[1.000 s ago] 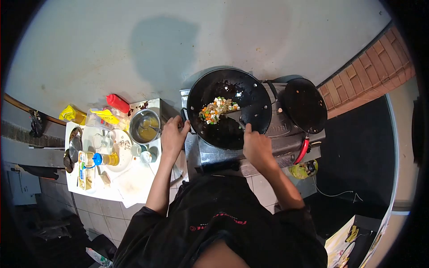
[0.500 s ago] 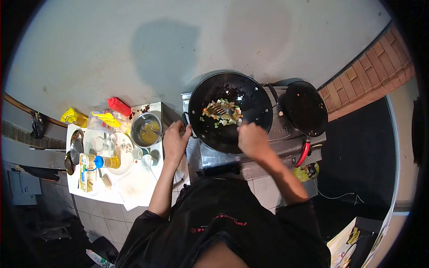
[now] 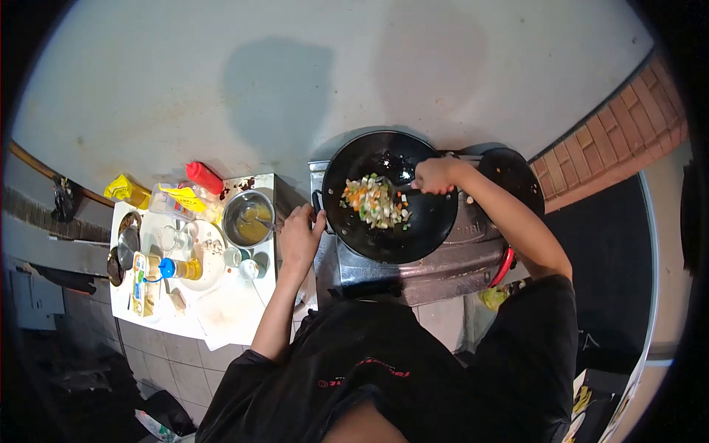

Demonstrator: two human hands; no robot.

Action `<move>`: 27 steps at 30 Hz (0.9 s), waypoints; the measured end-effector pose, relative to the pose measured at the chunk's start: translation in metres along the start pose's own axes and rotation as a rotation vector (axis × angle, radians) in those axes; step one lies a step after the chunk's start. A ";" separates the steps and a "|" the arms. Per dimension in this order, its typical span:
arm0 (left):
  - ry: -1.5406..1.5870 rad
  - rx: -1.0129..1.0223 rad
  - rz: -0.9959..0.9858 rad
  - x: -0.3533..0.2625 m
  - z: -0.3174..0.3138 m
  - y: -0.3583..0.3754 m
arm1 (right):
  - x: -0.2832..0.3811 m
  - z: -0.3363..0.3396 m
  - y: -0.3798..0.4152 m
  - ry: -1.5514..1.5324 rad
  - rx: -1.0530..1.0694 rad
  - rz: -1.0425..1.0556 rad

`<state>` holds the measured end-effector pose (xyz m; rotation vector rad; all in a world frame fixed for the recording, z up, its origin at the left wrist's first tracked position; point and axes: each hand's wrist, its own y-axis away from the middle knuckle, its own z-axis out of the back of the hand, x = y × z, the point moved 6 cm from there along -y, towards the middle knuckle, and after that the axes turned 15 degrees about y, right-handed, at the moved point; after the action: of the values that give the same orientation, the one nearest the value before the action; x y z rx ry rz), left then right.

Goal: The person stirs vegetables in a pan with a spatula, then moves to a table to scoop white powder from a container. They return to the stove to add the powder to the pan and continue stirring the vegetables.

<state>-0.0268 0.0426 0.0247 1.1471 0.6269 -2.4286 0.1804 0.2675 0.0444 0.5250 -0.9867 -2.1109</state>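
Note:
A black wok [image 3: 428, 229] sits on the metal stove. Inside it, a heap of diced vegetables [image 3: 375, 201], white, orange and green, lies left of centre. My right hand [image 3: 437, 176] is closed around the handle of a slotted spatula [image 3: 406, 186] over the wok's right side; the vegetables hide most of its blade. My left hand [image 3: 300, 238] is at the wok's left edge, its fingers closed on the side handle [image 3: 317, 201].
A black flat pan [image 3: 509, 173] with a red handle [image 3: 504, 267] stands to the right. On the white table at left are a metal bowl [image 3: 248, 219] of yellow liquid, a red bottle [image 3: 204, 178], a blue-capped oil bottle [image 3: 181, 269] and a plate [image 3: 210, 277]. A wall rises behind.
My right hand has moved up and right, from the wok's near edge to its right side, with the spatula. The vegetables are turned over and heaped. My left hand stays at the handle.

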 end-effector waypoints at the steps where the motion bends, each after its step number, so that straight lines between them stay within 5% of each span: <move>1: 0.019 0.008 0.020 0.002 -0.001 -0.001 | 0.001 0.002 -0.002 0.119 -0.252 0.110; 2: 0.037 0.021 0.039 0.004 -0.002 -0.001 | 0.000 0.005 -0.002 0.232 -0.503 0.221; 6: 0.016 0.033 0.022 0.002 -0.003 -0.004 | 0.016 0.050 0.038 0.455 -0.664 0.026; 8: 0.011 0.047 -0.001 0.002 -0.003 -0.005 | 0.023 0.065 0.037 0.544 -1.056 0.100; 12: -0.001 0.056 -0.006 0.001 -0.003 -0.006 | 0.044 0.038 0.025 0.681 -1.055 0.348; 22: -0.019 0.063 0.000 -0.001 -0.004 -0.008 | 0.006 0.071 0.048 0.689 -0.534 -0.186; 25: -0.044 0.062 -0.004 -0.002 -0.004 -0.008 | -0.001 0.036 -0.002 0.580 -0.133 -0.184; 27: -0.041 0.045 -0.009 0.000 -0.004 -0.008 | -0.010 -0.011 -0.038 0.029 0.185 -0.090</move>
<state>-0.0280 0.0519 0.0245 1.1106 0.5684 -2.4787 0.1767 0.2869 0.0080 0.7015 -1.1681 -2.0961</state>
